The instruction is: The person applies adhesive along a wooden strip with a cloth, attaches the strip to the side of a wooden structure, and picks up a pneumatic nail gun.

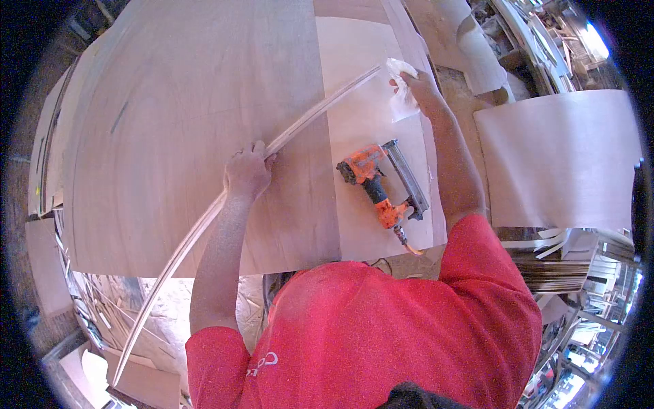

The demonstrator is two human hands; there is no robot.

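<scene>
My left hand (248, 172) is closed around a long, thin wooden strip (320, 109), which runs diagonally over the board and curves down past its near edge at the lower left. Between the fingers of my right hand (417, 87) is a crumpled white cloth or paper (405, 102), close to the strip's upper end. Whether the cloth touches the strip I cannot tell. An orange and black nail gun (381, 183) lies on its side between my arms, a hose fitting at its handle end. Beneath everything is a large wooden board (170, 136).
A curved pale sheet (558, 160) stands at the right, above stacked thin strips (548, 273). Scrap wood (126, 317) litters the floor at the lower left. More sheets and offcuts (524, 41) lie at the upper right.
</scene>
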